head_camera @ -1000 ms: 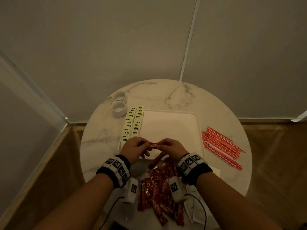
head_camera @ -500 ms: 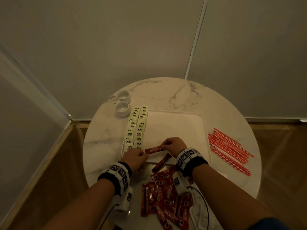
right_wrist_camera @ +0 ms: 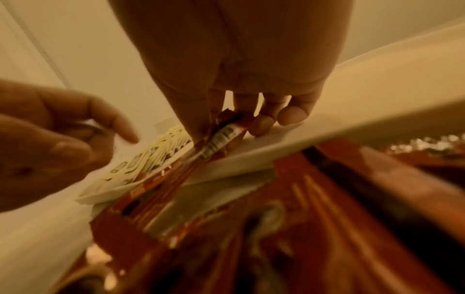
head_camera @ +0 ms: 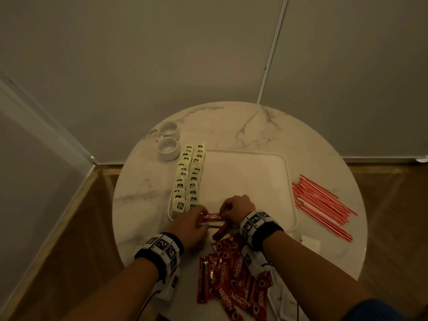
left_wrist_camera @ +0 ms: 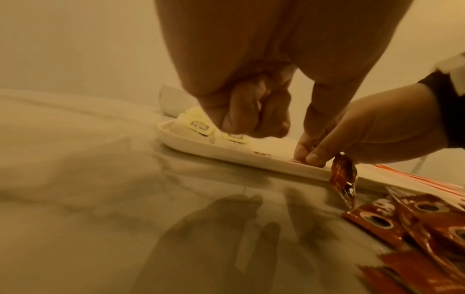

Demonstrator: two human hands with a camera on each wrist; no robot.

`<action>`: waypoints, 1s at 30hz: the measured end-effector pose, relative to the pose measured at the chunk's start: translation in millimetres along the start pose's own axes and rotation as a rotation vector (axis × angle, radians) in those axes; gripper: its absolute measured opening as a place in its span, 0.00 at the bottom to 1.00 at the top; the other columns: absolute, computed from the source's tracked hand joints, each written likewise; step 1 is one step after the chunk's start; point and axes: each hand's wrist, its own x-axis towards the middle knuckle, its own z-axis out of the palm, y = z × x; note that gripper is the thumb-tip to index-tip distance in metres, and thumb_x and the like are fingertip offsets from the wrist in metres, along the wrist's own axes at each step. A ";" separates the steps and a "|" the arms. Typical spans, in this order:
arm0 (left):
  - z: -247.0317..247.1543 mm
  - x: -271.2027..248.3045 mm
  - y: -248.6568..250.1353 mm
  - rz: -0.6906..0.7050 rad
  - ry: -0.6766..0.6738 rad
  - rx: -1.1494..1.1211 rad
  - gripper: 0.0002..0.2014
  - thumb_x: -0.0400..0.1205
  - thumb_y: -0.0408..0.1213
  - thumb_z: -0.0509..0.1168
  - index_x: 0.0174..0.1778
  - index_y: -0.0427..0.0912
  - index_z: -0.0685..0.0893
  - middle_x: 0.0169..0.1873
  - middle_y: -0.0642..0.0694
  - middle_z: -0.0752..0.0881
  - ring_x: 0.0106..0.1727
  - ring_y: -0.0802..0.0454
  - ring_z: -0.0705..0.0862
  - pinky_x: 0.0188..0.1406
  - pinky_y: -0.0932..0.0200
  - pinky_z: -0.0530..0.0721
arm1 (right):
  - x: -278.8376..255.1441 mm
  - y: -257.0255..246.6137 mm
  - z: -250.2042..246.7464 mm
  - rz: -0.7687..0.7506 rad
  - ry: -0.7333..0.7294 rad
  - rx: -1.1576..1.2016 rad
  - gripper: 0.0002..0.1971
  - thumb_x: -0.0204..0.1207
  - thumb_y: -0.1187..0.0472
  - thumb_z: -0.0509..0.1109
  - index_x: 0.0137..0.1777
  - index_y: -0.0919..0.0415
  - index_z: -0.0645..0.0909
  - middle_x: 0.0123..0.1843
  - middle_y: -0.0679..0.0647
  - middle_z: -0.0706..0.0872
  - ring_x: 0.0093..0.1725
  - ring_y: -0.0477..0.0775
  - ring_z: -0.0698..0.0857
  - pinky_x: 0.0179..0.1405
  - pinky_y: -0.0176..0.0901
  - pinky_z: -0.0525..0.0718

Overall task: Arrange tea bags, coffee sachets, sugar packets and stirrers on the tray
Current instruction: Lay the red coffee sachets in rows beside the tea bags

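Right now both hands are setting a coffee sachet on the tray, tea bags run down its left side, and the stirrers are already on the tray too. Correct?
Not quite. The stirrers lie on the table, right of the tray, as the head view shows. The hands, sachet and tea bags are as you say.

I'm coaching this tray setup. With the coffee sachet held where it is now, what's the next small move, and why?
Probably lay the coffee sachet flat at the tray's near edge, beside the tea bags, and release it. The right hand pinches one end, the left hand is at the other, and it sits at the near rim, with a pile of sachets waiting.
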 end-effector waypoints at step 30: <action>3.0 6.1 11.0 0.312 0.117 0.148 0.13 0.80 0.46 0.62 0.59 0.48 0.81 0.48 0.59 0.74 0.50 0.60 0.76 0.54 0.54 0.83 | -38.9 21.3 -30.9 -0.113 -0.158 0.057 0.08 0.71 0.55 0.76 0.45 0.59 0.85 0.45 0.53 0.86 0.49 0.51 0.83 0.52 0.46 0.86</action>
